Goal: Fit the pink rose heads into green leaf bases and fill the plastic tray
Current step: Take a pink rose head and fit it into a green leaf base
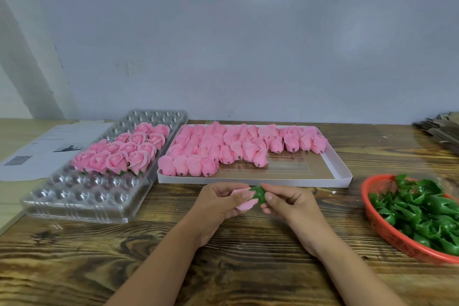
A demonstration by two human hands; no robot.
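Note:
Above the wooden table's front middle, my left hand (218, 202) grips a pink rose head (244, 204). My right hand (285, 202) pinches a green leaf base (258, 194) against the rose's end, so the two parts touch. A clear plastic tray (82, 200) lies at the left, with several finished roses (124, 154) standing in its middle rows. A shallow white box (342, 174) behind my hands holds several loose rose heads (223, 146). Green leaf bases (422, 208) fill a red basket (387, 231) at the right.
A printed paper sheet (42, 151) lies left of the tray. Stacked brown cardboard pieces (442, 129) sit at the far right by the wall. The grey wall (223, 45) closes off the back of the table.

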